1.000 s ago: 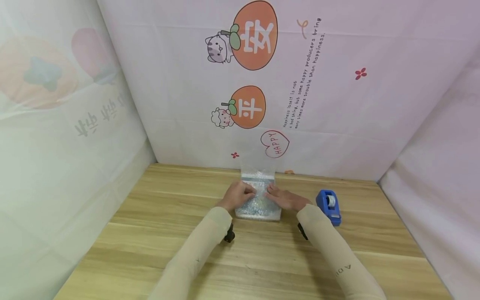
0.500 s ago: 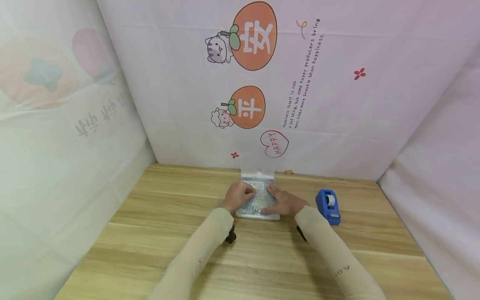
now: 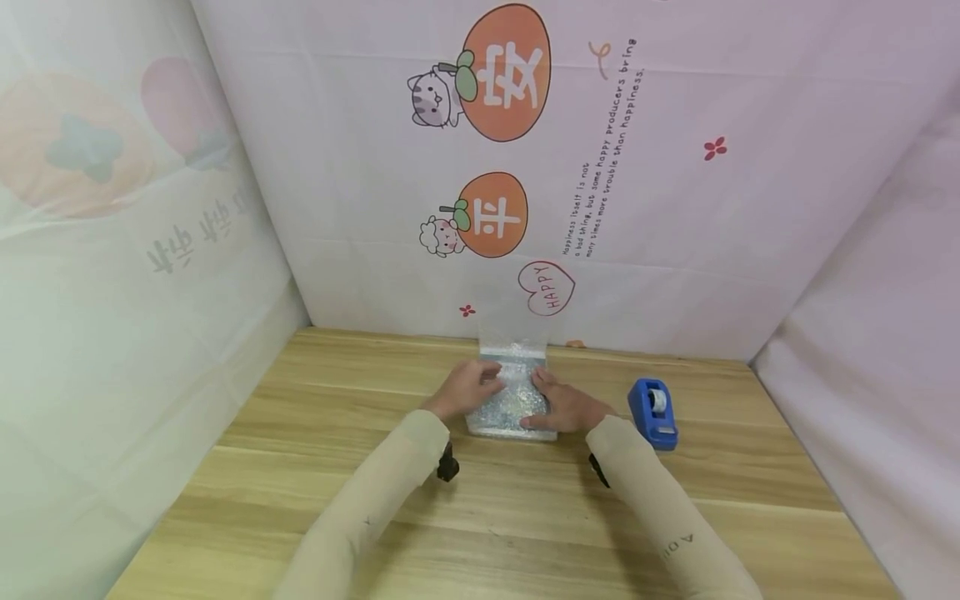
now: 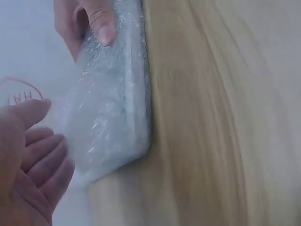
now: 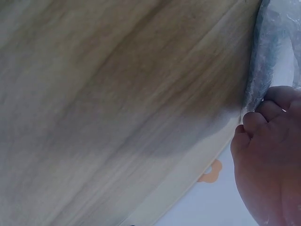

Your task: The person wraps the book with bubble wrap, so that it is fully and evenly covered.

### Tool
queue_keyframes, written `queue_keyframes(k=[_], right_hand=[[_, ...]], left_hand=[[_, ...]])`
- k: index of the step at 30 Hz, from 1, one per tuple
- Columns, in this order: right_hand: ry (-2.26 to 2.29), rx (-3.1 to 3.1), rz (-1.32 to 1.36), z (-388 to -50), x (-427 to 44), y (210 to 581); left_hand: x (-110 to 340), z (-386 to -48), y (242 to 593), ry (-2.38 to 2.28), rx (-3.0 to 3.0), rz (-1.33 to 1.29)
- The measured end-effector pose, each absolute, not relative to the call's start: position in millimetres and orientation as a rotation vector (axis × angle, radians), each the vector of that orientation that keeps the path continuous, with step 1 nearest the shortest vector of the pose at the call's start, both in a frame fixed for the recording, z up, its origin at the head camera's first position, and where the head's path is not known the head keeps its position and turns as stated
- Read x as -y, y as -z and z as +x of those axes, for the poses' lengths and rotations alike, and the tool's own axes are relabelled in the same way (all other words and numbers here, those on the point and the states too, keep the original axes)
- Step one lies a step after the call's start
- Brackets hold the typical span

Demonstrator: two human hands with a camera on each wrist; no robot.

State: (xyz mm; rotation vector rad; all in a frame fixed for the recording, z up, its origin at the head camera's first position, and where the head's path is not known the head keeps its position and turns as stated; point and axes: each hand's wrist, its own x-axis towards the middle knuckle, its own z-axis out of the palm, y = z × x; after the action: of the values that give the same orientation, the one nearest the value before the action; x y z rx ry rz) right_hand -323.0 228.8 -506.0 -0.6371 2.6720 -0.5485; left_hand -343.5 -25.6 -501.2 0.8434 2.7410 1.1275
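A flat package in clear bubble wrap (image 3: 506,410) lies near the back edge of the table, a strip of wrap reaching past its far end toward the backdrop. The left hand (image 3: 467,390) is at its left side; in the left wrist view this hand (image 4: 30,165) has thumb and fingers apart, bent loosely beside the wrap (image 4: 108,113), with nothing between them. On the right side, the right hand (image 3: 572,407) holds the package, thumb on top. Its bent fingers (image 5: 269,111) meet the package's edge (image 5: 264,61) in the right wrist view.
To the right of the right hand stands a blue tape dispenser (image 3: 653,414) with a roll of tape. Behind the wooden table (image 3: 510,517) hangs a printed cloth (image 3: 637,308), and more cloth hangs at both sides.
The left hand's fingers have parted and shifted slightly left off the wrap. The right thumb moved toward the package's near edge, then stayed there.
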Motion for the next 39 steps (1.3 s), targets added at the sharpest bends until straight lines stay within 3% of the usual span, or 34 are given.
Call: queue_keyframes(k=[10, 18, 39], right_hand=[[0.533, -2.685, -0.659, -324.1, -228.0, 500.6], [0.49, -2.689, -0.653, -326.6, -228.5, 502.7], [0.521, -2.677, -0.658, -324.7, -227.7, 507.0]], left_hand=[[37.9, -297.6, 471.2, -0.414, -2.861, 1.082], [28.0, -254.6, 486.4, -0.1, -2.839, 1.165], [18.7, -256.0, 526.9, -0.12, -2.826, 1.008]])
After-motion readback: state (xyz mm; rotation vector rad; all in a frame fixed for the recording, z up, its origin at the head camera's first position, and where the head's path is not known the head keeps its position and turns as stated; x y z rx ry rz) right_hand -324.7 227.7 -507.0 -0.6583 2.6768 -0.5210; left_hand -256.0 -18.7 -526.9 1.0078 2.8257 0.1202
